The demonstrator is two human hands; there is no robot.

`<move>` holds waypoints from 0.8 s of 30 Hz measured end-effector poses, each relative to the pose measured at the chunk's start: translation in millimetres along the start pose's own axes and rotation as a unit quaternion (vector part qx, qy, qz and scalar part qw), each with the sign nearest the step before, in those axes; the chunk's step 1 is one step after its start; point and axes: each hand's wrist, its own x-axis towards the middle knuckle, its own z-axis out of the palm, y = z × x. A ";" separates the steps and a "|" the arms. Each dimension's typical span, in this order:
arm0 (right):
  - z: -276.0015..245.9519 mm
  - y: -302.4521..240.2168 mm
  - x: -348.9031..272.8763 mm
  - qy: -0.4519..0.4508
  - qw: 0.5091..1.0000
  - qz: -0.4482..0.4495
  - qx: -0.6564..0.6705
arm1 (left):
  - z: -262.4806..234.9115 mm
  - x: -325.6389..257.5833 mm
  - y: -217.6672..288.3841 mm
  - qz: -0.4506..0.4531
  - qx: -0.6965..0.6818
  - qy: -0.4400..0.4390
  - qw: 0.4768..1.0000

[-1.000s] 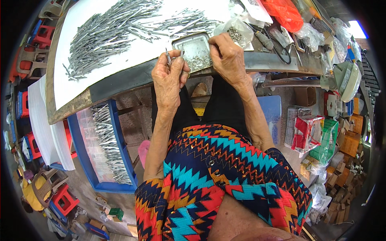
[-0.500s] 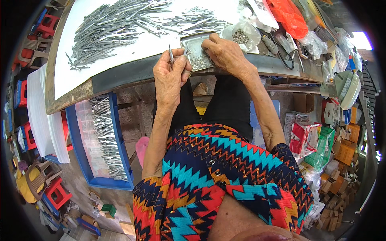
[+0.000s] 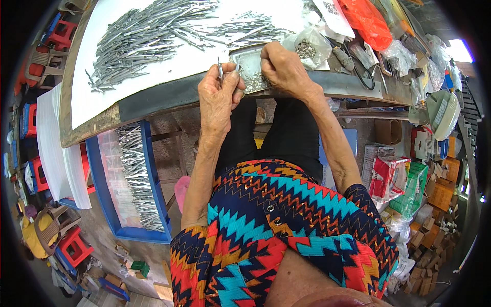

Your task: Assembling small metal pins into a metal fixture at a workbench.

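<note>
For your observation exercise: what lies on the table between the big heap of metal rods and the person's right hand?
In the head view, a smaller scatter of metal pieces lies between the heap of rods and the right hand.

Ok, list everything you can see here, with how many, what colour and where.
metal pins: many, grey, spread on the white sheet
white sheet: one, covers the table top
metal tray: one, silver, table front edge
clear bag: one, small grey parts inside, right of the tray
orange bag: one, far right of table
blue bin: one, holds grey pins, under the table, left
left hand: pinches a thin metal piece
right hand: rests on the tray
</note>
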 end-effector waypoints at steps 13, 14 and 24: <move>-4.0 -27.6 -4.1 0.055 0.828 0.261 0.494 | 16.5 5.8 -2.1 -0.025 0.019 -0.023 0.999; -3.9 -28.1 -4.6 0.055 0.805 0.265 0.528 | 16.6 5.5 -1.6 -0.025 0.027 -0.023 0.999; 0.8 -28.2 -6.6 0.093 0.752 0.254 0.600 | 19.5 3.7 -3.8 -0.008 0.033 -0.039 0.999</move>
